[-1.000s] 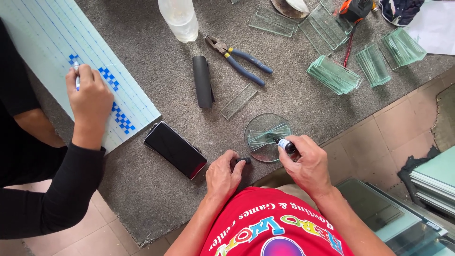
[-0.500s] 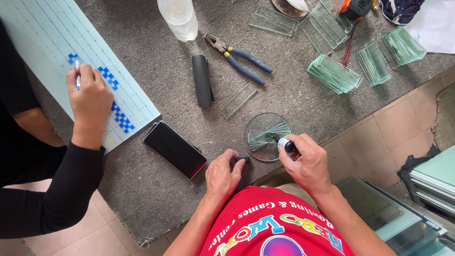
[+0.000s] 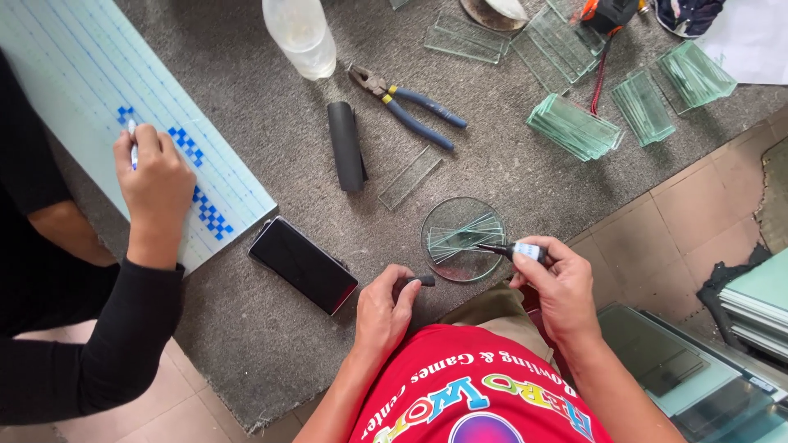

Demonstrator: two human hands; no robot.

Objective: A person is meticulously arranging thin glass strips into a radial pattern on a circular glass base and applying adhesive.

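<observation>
- Marker (image 3: 513, 249) is pinched in the fingers of the right hand (image 3: 558, 287), its dark tip laid on the round glass disc (image 3: 462, 238).
- The disc is set flat on the grey bench (image 3: 509, 176) close to its near edge, with narrow clear strips stacked on it.
- A small black cap (image 3: 423, 280) is pinched between thumb and fingers of the left hand (image 3: 384, 313), just beside the disc at the same edge.
- A black phone (image 3: 303, 264) is seen left of that hand; a black roll (image 3: 345, 146), blue-handled pliers (image 3: 408, 103) and a single glass strip (image 3: 410, 177) are spread toward the middle.
- Stacks of greenish glass pieces (image 3: 574, 127) are piled toward the far right corner.
- At the left edge, a pen is gripped by another person's hand (image 3: 153, 180) over a gridded sheet (image 3: 90, 82).
</observation>
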